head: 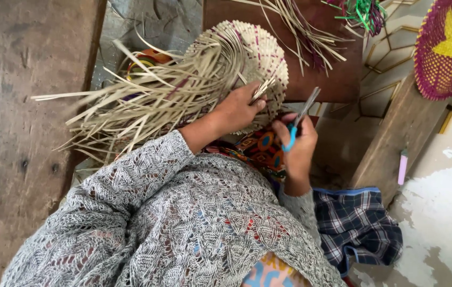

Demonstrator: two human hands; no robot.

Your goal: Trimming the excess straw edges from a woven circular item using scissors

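Observation:
A round woven straw piece (260,56), pale with thin purple lines, is in front of me, with many long loose straw strips (146,101) fanning out to the left. My left hand (239,109) grips its lower edge, pinching a few strip ends. My right hand (297,146) holds scissors (300,119) with a blue handle, their metal blades pointing up beside the woven piece's right edge. Grey knitted sleeves cover both my arms.
A wooden post (29,106) runs down the left. A brown board (321,69) lies behind the weaving with loose strips on it. A purple and yellow woven disc (449,48) is at top right. Plaid cloth (359,223) and a pink lighter (402,166) lie at right.

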